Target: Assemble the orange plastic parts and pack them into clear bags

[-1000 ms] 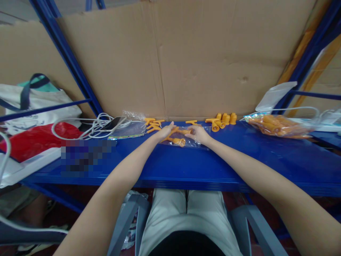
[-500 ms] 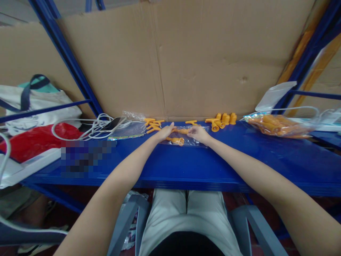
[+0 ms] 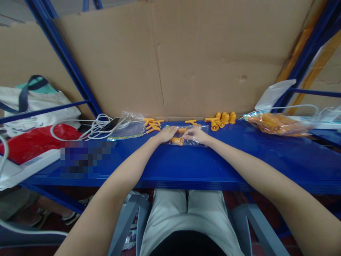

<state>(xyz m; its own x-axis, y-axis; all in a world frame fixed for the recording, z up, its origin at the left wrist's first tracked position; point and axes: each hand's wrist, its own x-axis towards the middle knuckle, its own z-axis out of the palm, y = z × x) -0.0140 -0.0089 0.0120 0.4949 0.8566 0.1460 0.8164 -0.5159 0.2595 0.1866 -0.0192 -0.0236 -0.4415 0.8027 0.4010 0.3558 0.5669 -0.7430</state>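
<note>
A canvas tote bag point(image 3: 44, 110) with a dark strap stands at 10 o'clock from the seated worker's hands, 12 o'clock being straight ahead, with a red plastic bag point(image 3: 49, 138) in front of it at 9 o'clock. Next to them, a loose tangle of white cable point(image 3: 94, 129) sits beside a dark-screened phone point(image 3: 113, 123) on the blue desk point(image 3: 186, 167), followed by a flat clear pouch point(image 3: 126, 132) with a colorful edge. A cluster of orange T-shaped pieces point(image 3: 153, 125) lies at 10 o'clock, just beyond the worker's left hand point(image 3: 167, 134). That hand rests palm down across the left end of a clear plastic bag point(image 3: 197, 142), its fingers extended; whether they pinch the film cannot be told. The bag lies on the desk between the 2 hands, with orange flared pieces point(image 3: 176, 141) at its left half. From the right, the right hand point(image 3: 193, 135) reaches over it, fingers bent toward the thumb; their hold, if any, is too small to make out. A single orange T-piece point(image 3: 190, 122) lies at 12 o'clock, before a cardboard panel point(image 3: 207, 64). At 2 o'clock, 3 orange caps point(image 3: 225, 117) stand upright behind 2 tipped cones point(image 3: 214, 126). A filled clear bag of orange parts point(image 3: 277, 125) lies at 3 o'clock.
</note>
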